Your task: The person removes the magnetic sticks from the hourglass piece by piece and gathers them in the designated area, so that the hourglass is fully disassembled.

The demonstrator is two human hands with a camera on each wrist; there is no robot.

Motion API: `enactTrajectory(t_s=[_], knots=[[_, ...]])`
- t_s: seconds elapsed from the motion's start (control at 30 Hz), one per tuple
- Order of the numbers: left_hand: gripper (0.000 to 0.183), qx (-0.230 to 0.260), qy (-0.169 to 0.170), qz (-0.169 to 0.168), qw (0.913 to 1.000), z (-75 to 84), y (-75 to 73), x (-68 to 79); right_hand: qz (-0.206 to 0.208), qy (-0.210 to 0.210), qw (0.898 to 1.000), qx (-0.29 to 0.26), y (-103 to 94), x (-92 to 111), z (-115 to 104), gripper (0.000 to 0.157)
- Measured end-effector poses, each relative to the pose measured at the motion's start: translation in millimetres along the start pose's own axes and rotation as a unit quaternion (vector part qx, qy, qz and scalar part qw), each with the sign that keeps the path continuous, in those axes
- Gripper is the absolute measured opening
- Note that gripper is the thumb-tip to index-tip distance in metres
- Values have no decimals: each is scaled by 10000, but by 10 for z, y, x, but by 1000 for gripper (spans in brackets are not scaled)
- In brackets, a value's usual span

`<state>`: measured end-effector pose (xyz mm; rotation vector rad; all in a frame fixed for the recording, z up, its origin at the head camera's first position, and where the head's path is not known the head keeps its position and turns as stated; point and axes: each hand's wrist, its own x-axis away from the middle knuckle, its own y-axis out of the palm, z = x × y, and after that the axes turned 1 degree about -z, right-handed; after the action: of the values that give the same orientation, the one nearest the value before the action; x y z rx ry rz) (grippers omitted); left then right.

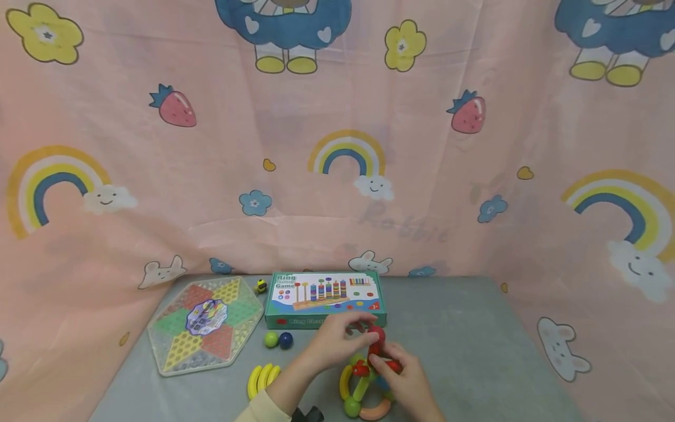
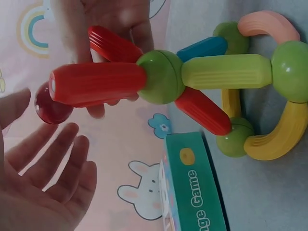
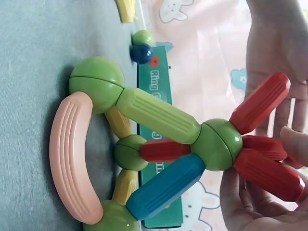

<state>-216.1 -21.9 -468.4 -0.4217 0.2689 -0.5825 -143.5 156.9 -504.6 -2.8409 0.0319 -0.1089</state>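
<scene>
A build of magnetic rods and balls (image 1: 352, 406) stands at the table's front, with curved yellow and peach rods at its base. Green and blue straight rods (image 3: 166, 187) and a red one rise to a green ball (image 2: 160, 77), from which several red rods (image 2: 98, 83) stick out. A dark red ball (image 2: 53, 103) sits at the tip of the upright one. My left hand (image 1: 337, 340) is around this ball, fingers spread and loosely bent, fingertips right at it. My right hand (image 1: 413, 384) holds the red rods from the right, partly hidden behind them.
Behind the build lies a green ring game box (image 1: 326, 299). A hexagonal board (image 1: 205, 325) is at the left, with a small bee figure (image 1: 261, 286) beside it. Left of my hands are a lime ball (image 1: 271, 339), a navy ball (image 1: 286, 340) and several curved yellow rods (image 1: 262, 378).
</scene>
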Motion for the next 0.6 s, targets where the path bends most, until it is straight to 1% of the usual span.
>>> enactTrajectory(t_s=[0.1,0.17,0.3,0.37,0.43,0.5,0.6], knots=[[34,-33,119,-30,9999,27,-9,-4,-50,94,9999,95,-17,-4,1,42],[34,-145,192,-92,9997,36,-15,-6,-66,158,9998,110,-25,-11,7,45],[30,-233,205,-378,9988,48,-31,8,-43,185,9998,101,-26,-34,20,48],[28,-163,146,-507,9985,61,-37,22,-9,143,9998,132,-21,-45,25,45],[26,-50,40,-541,9985,67,-35,33,32,90,9998,167,-17,-51,26,42],[25,115,-84,-504,9986,67,-26,46,56,42,9998,212,-12,-52,22,40],[25,486,-381,-365,9974,40,-13,69,67,6,9997,216,-2,-52,15,39]])
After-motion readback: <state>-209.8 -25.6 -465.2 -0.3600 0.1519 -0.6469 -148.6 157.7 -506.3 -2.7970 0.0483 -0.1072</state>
